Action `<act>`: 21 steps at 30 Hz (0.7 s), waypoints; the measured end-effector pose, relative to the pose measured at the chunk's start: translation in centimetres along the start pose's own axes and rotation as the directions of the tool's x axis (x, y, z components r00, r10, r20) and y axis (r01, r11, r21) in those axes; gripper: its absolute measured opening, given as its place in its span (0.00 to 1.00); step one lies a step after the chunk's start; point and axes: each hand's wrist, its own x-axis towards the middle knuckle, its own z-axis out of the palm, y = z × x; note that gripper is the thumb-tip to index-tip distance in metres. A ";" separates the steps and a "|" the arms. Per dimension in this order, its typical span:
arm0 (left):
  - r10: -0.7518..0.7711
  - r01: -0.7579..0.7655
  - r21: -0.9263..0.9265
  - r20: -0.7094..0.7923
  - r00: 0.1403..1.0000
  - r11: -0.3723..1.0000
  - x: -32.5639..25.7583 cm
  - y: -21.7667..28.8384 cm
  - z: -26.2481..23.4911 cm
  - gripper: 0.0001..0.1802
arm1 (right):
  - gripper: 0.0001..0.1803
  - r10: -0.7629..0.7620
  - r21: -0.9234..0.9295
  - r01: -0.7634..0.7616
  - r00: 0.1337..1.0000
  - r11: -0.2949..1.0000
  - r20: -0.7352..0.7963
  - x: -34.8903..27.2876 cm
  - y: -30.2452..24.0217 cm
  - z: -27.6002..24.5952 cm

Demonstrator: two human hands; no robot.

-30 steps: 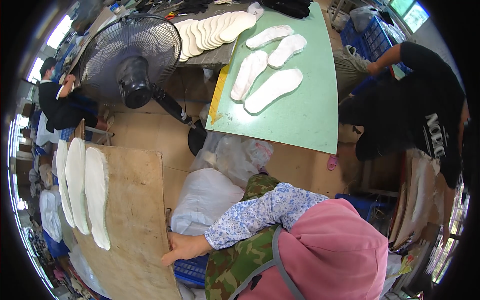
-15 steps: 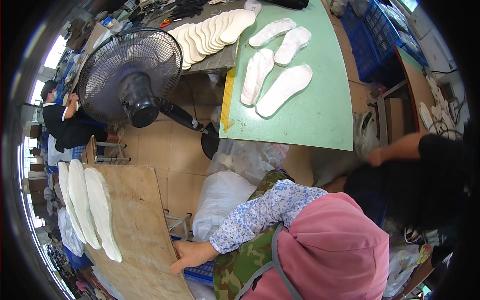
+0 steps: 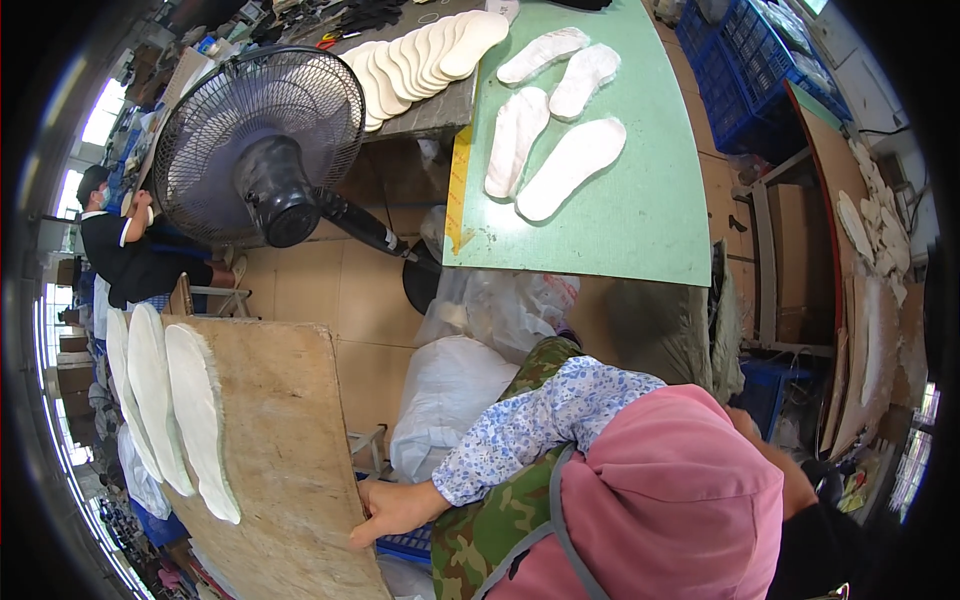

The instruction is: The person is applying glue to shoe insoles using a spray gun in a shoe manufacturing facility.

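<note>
My right hand, coming out of a blue floral sleeve, is closed at the edge of a brown wooden board. The thumb shows along that edge, while the other fingers are mostly hidden. Three long white insoles lie side by side at the board's left. The nearest of them, an insole with a fuzzy rim, is well apart from my hand. My left hand does not show. A pink garment and a camouflage apron fill the lower part.
Ahead stands a green table bearing several white insoles. Beside it, overlapping cream insoles line a dark table. A black fan stands at left, near a seated person. A white sack sits between the tables. Blue crates are at right.
At right, a person in black has moved toward the lower edge, partly behind the pink garment. The view has shifted slightly. My right hand stays at the board's edge.
</note>
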 end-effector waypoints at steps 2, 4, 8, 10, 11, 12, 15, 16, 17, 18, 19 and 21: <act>-0.016 0.016 0.004 0.000 1.000 1.000 0.0 0.1 -0.2 0.27 | 0.27 0.021 -0.045 -0.021 1.000 0.999 -0.012 -0.3 -1.1 0.3; -0.036 0.036 0.013 0.001 0.999 0.999 0.0 0.2 -0.4 0.27 | 0.27 0.009 -0.028 -0.009 1.000 1.000 -0.010 -0.3 -0.3 0.4; -0.094 0.094 0.045 0.014 0.995 0.995 0.4 0.6 -0.2 0.27 | 0.27 -0.095 -0.019 0.095 0.995 0.995 -0.005 -1.1 -1.3 1.3; -0.132 0.130 0.068 0.023 0.991 0.989 0.8 0.8 0.2 0.27 | 0.27 -0.120 -0.043 0.119 0.993 0.992 -0.016 -1.7 -1.6 1.5; -0.149 0.147 0.079 0.026 0.988 0.986 0.8 0.8 0.3 0.27 | 0.27 -0.122 -0.046 0.121 0.992 0.992 -0.026 -2.0 -1.5 1.5; -0.166 0.163 0.089 0.029 0.986 0.983 0.9 0.9 0.5 0.26 | 0.26 -0.124 -0.049 0.122 0.992 0.991 -0.036 -2.3 -1.5 1.6; -0.206 0.200 0.114 0.038 0.978 0.973 0.8 1.1 0.8 0.26 | 0.25 -0.112 -0.020 0.111 0.991 0.994 -0.078 -3.6 -1.5 1.8; -0.217 0.211 0.120 0.040 0.975 0.970 0.8 1.1 1.0 0.26 | 0.25 -0.119 -0.021 0.117 0.989 0.993 -0.084 -4.1 -1.6 1.7; -0.222 0.217 0.120 0.038 0.974 0.969 0.4 0.9 0.8 0.26 | 0.26 -0.106 -0.006 0.106 0.992 0.994 -0.071 -4.8 -1.6 1.4; -0.228 0.222 0.118 0.036 0.973 0.968 0.1 0.7 0.7 0.26 | 0.26 -0.093 0.009 0.094 0.994 0.996 -0.058 -5.5 -1.8 1.1; -0.232 0.227 0.116 0.036 0.972 0.967 -0.3 0.4 0.6 0.26 | 0.26 -0.078 -0.017 0.076 0.993 0.997 -0.087 -6.6 -2.3 1.0; -0.237 0.232 0.104 0.042 0.971 0.967 -0.9 -0.8 0.5 0.26 | 0.27 -0.172 -0.023 0.171 0.972 0.985 -0.161 -8.8 -2.6 0.5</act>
